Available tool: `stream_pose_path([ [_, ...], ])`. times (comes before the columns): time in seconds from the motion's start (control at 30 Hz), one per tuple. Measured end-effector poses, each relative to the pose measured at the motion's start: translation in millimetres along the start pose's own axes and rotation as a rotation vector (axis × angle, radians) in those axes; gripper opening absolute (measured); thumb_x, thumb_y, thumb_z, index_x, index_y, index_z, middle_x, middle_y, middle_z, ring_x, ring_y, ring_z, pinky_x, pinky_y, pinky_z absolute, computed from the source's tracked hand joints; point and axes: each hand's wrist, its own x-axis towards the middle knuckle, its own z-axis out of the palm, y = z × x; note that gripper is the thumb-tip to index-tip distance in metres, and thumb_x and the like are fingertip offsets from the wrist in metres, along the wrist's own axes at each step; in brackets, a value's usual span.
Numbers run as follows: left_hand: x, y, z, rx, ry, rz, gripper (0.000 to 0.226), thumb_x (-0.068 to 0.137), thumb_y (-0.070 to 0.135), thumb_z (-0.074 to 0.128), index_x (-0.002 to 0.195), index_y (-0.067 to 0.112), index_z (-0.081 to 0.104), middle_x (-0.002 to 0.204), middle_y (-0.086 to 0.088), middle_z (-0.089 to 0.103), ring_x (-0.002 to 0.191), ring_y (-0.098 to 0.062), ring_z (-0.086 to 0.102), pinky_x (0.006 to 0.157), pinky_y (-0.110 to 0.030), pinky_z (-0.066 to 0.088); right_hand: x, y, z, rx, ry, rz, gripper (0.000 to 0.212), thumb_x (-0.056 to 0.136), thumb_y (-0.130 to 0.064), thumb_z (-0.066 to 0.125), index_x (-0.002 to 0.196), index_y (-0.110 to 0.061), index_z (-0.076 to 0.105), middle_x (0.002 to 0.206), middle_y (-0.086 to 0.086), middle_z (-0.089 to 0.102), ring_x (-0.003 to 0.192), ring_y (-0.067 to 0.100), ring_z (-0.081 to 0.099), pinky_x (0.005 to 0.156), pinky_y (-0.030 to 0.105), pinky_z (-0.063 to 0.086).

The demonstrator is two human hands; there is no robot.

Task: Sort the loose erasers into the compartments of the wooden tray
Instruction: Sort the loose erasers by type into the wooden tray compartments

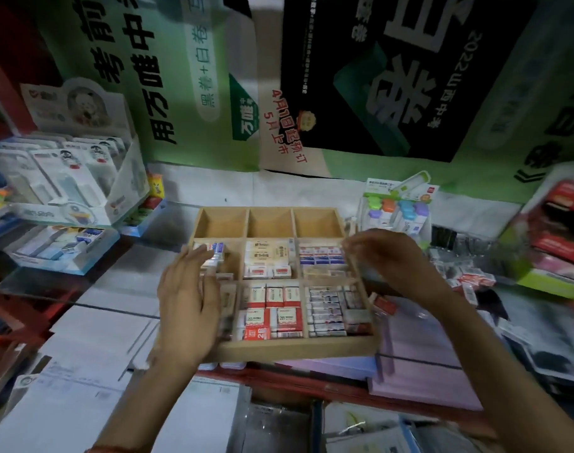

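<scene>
A wooden tray (295, 349) with a three-by-three grid lies in the middle of the counter. Its far row is bare. Cream erasers (267, 256), blue-and-red erasers (321, 256), red 2B erasers (274, 313) and several white erasers (328, 310) fill other compartments. My left hand (187, 299) lies flat over the tray's left side, fingertips touching the erasers (215, 248) in the middle-left compartment. It hides the near-left compartment. My right hand (386, 259) hovers over the tray's right wall, blurred, fingers bent; whether it holds anything is unclear. Loose erasers (468, 279) lie right of the tray.
A red eraser (385, 304) lies against the tray's right wall. Display boxes of stationery (66, 188) stand at the left, packs of coloured items (396, 207) behind the tray, red boxes (560, 230) at the right. Papers (92, 354) and a pink pad (419, 364) cover the near counter.
</scene>
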Motion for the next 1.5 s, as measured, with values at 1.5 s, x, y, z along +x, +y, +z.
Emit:
stream_pose_path([
  [1.5,-27.4,129.6,52.2,-1.085,-0.467,-0.889,0.014,0.095,-0.001,0.040,0.089,0.002,0.052,0.074,-0.026,0.068,0.066,-0.031,0.070,0.055,-0.032,0.059,-90.4,116.6,-13.8,-0.643,0.244,0.209,0.025,0.061,-0.008,0.083,0.083,-0.008,0.070,0.084,0.016,0.060,0.073,0.036,0.058,0.064,0.036,0.048],
])
